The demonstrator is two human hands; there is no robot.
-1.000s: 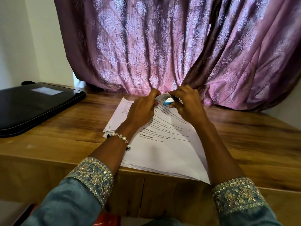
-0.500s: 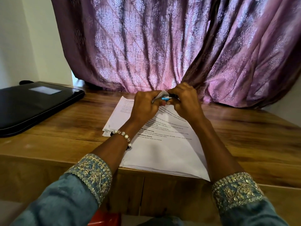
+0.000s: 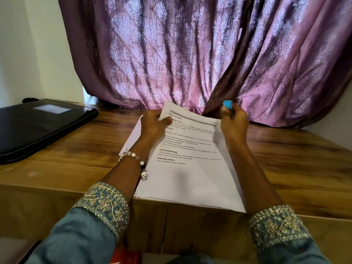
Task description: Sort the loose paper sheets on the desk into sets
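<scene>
A stack of printed white sheets [image 3: 190, 174] lies on the wooden desk [image 3: 285, 161], its near edge hanging over the desk front. My left hand [image 3: 154, 124] pinches the top left corner of the stack, thumb on top, and lifts that far edge off the desk. My right hand [image 3: 233, 122] is at the top right corner and grips a small blue clip [image 3: 227, 105] in its fingers. Another sheet [image 3: 133, 138] sticks out to the left, under my left hand.
A shut black laptop [image 3: 38, 128] lies at the desk's left. A purple patterned curtain [image 3: 190, 54] hangs right behind the desk and touches its back edge. The desk front has a seam below the papers. Something red [image 3: 125, 256] shows below, between my sleeves.
My hands have come apart. The right hand has pulled the blue clip off to the right of the stack, and the left hand has raised the stack's far edge.
</scene>
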